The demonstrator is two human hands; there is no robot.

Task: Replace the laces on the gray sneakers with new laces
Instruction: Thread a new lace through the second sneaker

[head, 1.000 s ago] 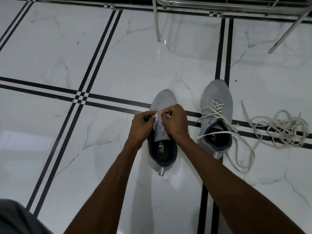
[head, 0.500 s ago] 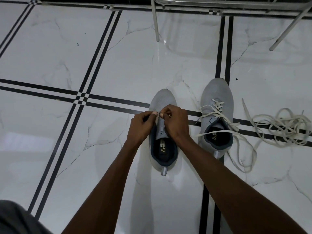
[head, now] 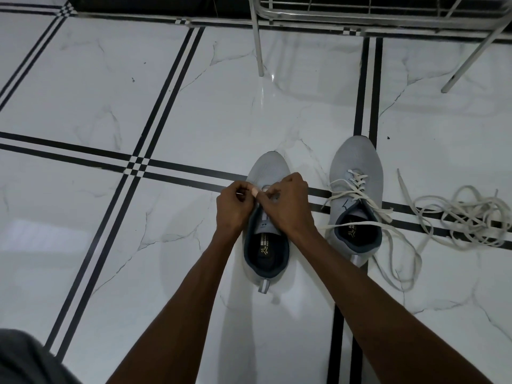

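Head view: left sneaker (head: 266,239) sits on the white tile floor (head: 194,101), toe pointing away, heel tab toward the camera, dark collar and insole logo showing, no lace visible through most of its eyelets. Both hands work at the lower eyelets, just behind the toe. Left hand (head: 235,209) has fingers curled, thumb and forefinger pinched together at the left eyelet edge; what it pinches is too small to make out. Right hand (head: 288,203) is curled over the tongue area on the right side, fingertips meeting the left hand's; a small pale bit shows between them, maybe a lace end, cannot tell. Tongue (head: 264,221) is partly visible below the hands. Both forearms come in from the bottom edge. Right sneaker (head: 356,200) stands just beside the first, parallel, toe away, laced with a white lace (head: 357,189) that is loose, its ends trailing off over the collar and looping on the floor to the right. Loose pile of white laces (head: 465,217) lies further right, apart from the shoe, across a black tile stripe. Black double lines cross the floor in a grid. Metal rack (head: 374,12) with thin legs stands at the top. Grey cloth (head: 25,358) at bottom-left corner.
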